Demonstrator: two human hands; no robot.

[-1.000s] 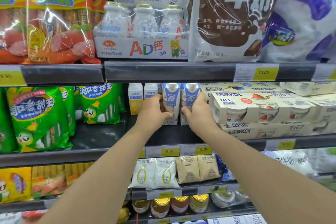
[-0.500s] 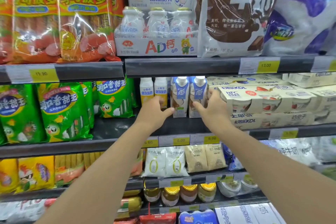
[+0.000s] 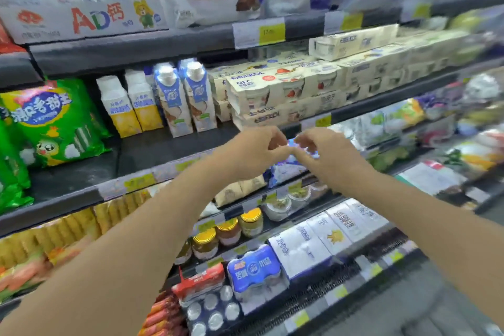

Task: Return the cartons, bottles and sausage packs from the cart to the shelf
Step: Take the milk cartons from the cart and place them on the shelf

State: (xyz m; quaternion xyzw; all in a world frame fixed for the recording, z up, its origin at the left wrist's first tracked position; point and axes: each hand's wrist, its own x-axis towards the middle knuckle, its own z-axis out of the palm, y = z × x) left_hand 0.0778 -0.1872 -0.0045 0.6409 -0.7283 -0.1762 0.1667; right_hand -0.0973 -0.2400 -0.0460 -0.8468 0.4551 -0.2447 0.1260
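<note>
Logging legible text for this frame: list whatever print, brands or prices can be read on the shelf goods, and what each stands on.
"AD钙": white bottle tray, top shelf.
"NFC": cream yoghurt multipack, middle shelf.
"KDL", preceded by blurred characters: same multipack, upper edge.
"13", remaining digits blurred: yellow price tag.
Green snack bag, blue-and-white cartons, other price tags: print visible, too blurred to read.

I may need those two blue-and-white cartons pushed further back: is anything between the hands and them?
Nothing visible. Both hands, left hand and right hand, hang empty, fingers loosely curled, in front of the shelf edge, lower and to the right of the two blue-and-white cartons. Bare shelf lies between.
</note>
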